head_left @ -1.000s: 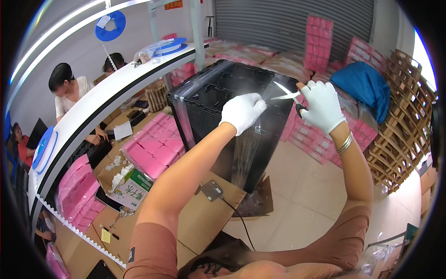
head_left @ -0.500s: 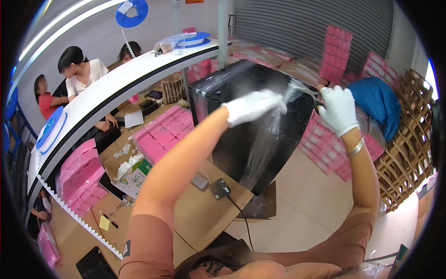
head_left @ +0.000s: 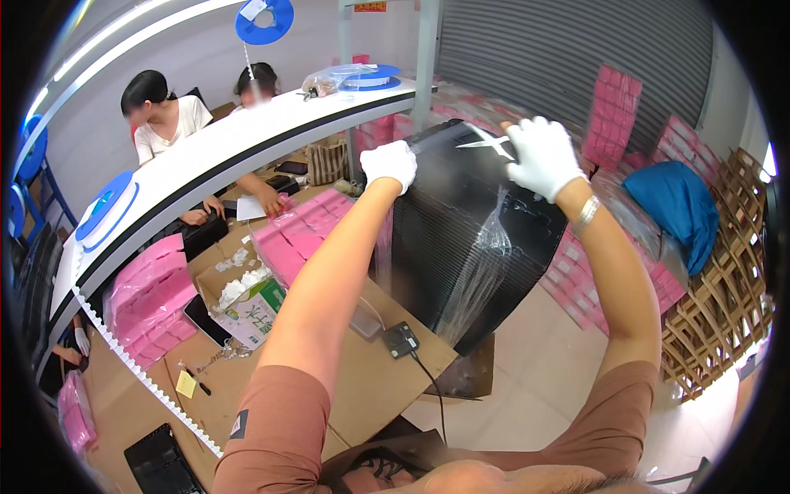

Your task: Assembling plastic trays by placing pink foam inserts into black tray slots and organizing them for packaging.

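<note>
Black tray stack (head_left: 469, 239), centre, tilted on cardboard-topped bench (head_left: 362, 395): looks stiff, bulky, likely heavy; clear wrap (head_left: 485, 255) thin, slippery; best gripped at top corners. Left hand (head_left: 390, 165), gloved, closed on top left corner. Right hand (head_left: 543, 156), gloved, closed on scissors (head_left: 487, 144) at top edge. Pink packets (head_left: 296, 235) left; more far right. Blue reel (head_left: 263, 18) hangs far left.

stack of trays (head_left: 461, 239): tall black block of thin ribbed trays, standing tilted on the edge of the brown table, its top leaning away.
plastic wrap (head_left: 485, 263): clear film over the stack, slit and hanging loose in crinkled strands down the front face.
scissors (head_left: 487, 144): small, silvery blades, lying roughly level at the stack's top edge, blades pointing left, handles hidden in the gloved right hand.
</note>
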Demonstrator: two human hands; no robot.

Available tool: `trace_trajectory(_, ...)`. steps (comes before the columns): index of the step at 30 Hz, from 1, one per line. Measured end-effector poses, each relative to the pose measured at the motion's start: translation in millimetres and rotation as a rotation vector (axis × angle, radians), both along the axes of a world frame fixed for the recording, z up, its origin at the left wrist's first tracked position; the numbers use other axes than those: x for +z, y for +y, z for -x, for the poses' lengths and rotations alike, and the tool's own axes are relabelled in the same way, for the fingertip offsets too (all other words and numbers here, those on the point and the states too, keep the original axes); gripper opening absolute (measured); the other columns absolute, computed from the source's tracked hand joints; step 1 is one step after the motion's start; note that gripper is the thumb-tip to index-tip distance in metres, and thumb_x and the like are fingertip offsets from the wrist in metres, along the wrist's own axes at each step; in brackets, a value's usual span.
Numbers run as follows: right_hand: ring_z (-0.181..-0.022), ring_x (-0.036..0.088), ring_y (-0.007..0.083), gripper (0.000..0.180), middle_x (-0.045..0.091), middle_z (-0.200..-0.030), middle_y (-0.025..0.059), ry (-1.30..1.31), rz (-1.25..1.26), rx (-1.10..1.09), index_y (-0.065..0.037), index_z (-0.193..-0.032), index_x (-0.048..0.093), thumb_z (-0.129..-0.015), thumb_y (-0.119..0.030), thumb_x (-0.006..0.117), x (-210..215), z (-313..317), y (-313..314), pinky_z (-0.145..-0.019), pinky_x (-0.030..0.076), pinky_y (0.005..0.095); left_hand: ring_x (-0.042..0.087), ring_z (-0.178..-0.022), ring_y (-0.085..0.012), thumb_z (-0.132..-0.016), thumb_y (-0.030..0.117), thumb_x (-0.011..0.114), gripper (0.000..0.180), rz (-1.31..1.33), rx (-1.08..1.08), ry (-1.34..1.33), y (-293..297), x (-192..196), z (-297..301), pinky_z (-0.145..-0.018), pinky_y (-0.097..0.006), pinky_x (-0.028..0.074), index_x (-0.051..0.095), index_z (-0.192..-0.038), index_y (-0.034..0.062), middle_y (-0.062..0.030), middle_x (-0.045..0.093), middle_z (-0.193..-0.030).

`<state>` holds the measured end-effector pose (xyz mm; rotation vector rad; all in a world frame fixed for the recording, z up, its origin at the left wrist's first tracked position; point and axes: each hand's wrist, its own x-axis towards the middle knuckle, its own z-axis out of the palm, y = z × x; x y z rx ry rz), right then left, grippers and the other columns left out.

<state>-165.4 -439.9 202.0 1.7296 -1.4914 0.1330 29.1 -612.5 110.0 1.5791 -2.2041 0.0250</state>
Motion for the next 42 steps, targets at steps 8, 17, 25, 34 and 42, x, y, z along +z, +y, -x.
trace_trajectory(8, -0.089, 0.057, 0.0248, 0.038, 0.063, -0.088, 0.0097, 0.122, -0.135, -0.044, -0.007, -0.104, 0.065, -0.068, -0.019, 0.063, -22.2, -48.0, -80.8, -0.076, 0.039, 0.0358, 0.065, -0.090, -0.0301, -0.088, 0.039, 0.048, 0.029, 0.176, -0.229, 0.477, -9.7, -31.2, -3.4, -0.080, -0.044, 0.043, 0.066, -0.096, 0.0170, -0.0100, 0.069, -0.093)
trace_trajectory(17, -0.075, 0.063, 0.0256, 0.012, 0.066, -0.075, 0.0114, 0.133, -0.139, -0.061, -0.007, -0.086, 0.064, -0.079, -0.015, 0.057, -44.2, -43.5, -108.3, -0.074, 0.040, 0.0370, 0.064, -0.090, -0.0342, -0.091, 0.038, 0.048, 0.030, 0.155, -0.193, 0.361, -0.9, -17.9, -6.1, -0.082, -0.042, 0.046, 0.064, -0.099, 0.0143, -0.0126, 0.068, -0.094)
trace_trajectory(25, -0.091, 0.065, 0.0295, 0.036, 0.067, -0.094, 0.0164, -0.086, -0.073, -0.182, -0.009, -0.103, 0.059, -0.080, -0.036, 0.059, 6.1, -55.1, -68.3, -0.078, 0.046, 0.0419, 0.057, -0.078, -0.0364, -0.096, 0.016, 0.040, 0.018, 0.485, -0.283, 0.873, -15.8, -42.2, -31.6, -0.077, -0.041, 0.046, 0.054, -0.100, 0.0055, -0.0157, 0.057, -0.087)
trace_trajectory(34, -0.107, 0.058, 0.0260, 0.069, 0.055, -0.122, 0.0167, -1.081, -0.353, -0.074, -0.006, -0.128, 0.044, -0.083, -0.056, 0.062, -36.2, 135.6, -24.1, -0.077, 0.053, 0.0356, 0.063, -0.092, -0.0333, -0.077, 0.031, 0.074, 0.043, 0.032, -0.567, 0.688, 229.0, -81.6, 3.7, -0.076, -0.036, 0.049, 0.059, -0.104, 0.0014, -0.0155, 0.065, -0.099)
trace_trajectory(42, -0.054, 0.054, 0.0116, 0.027, 0.055, -0.066, 0.0044, -1.605, -0.276, 0.272, -0.001, -0.110, 0.057, -0.094, -0.021, 0.047, -69.0, 137.3, -30.3, -0.046, 0.047, 0.0258, 0.051, -0.066, -0.0315, -0.079, 0.013, 0.058, 0.005, 0.143, -1.086, 0.861, 293.5, -188.1, 1.4, -0.061, -0.043, 0.039, 0.057, -0.074, 0.0118, -0.0098, 0.049, -0.065)
